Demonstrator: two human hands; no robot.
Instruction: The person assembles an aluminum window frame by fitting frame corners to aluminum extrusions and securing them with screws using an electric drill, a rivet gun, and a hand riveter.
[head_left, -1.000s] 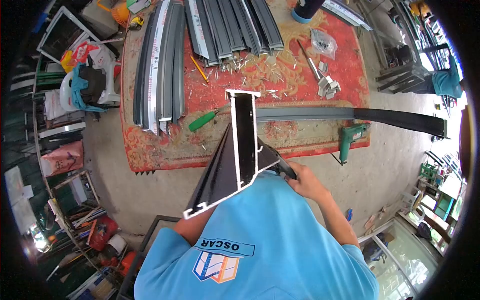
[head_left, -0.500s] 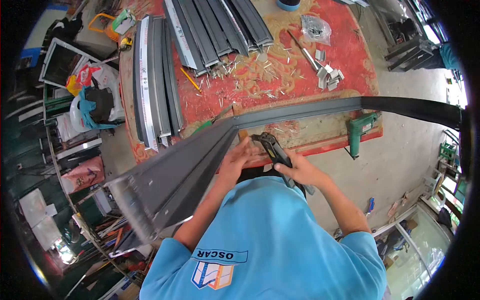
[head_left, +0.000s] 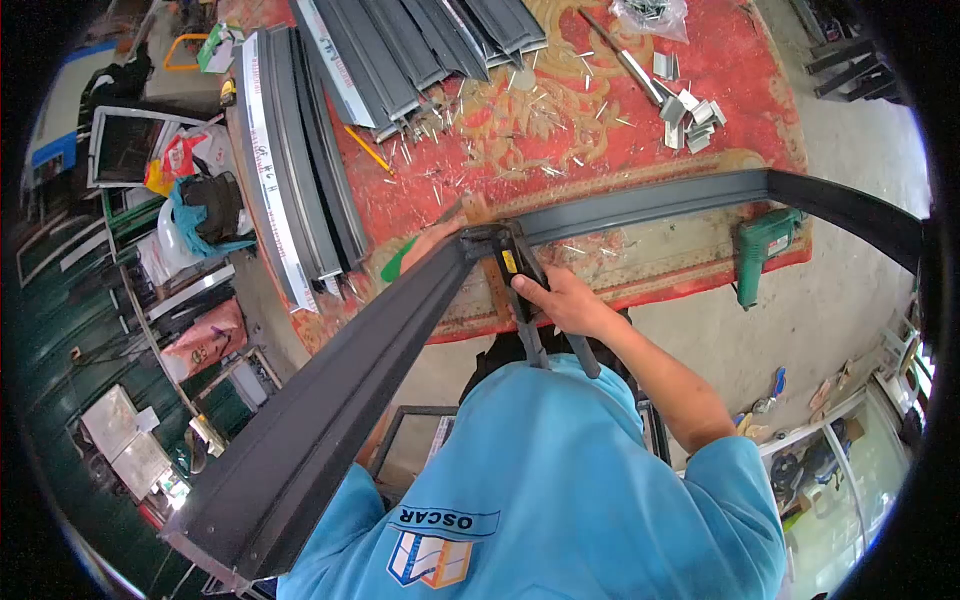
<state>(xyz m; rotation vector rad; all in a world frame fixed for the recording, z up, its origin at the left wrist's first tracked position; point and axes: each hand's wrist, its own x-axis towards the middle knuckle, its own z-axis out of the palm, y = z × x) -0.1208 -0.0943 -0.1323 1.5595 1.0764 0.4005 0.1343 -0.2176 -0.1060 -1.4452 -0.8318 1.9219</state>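
A dark metal frame (head_left: 640,208) extends across the table's near side, and one long arm of it comes down to the lower left. My right hand (head_left: 568,302) is closed round a black riveter-like hand tool (head_left: 515,268), whose head touches the frame's corner. Behind that corner, my left hand (head_left: 430,245) grips the frame and is partly hidden by it. A green handle (head_left: 396,262) lies beside my left hand. Under the corner is a narrow brown strip (head_left: 494,292).
Dark metal profiles (head_left: 400,50) and more profiles (head_left: 290,150) lie on the red table (head_left: 720,130). Around them are small rivets, a pencil (head_left: 368,148), metal brackets (head_left: 690,118), a long tool (head_left: 625,60) and a plastic bag (head_left: 655,15). A green drill (head_left: 762,255) rests at the right edge.
My right hand has raised the hand tool up and left to the frame's corner. My left hand has moved from the near side to behind the corner. The view has shifted slightly.
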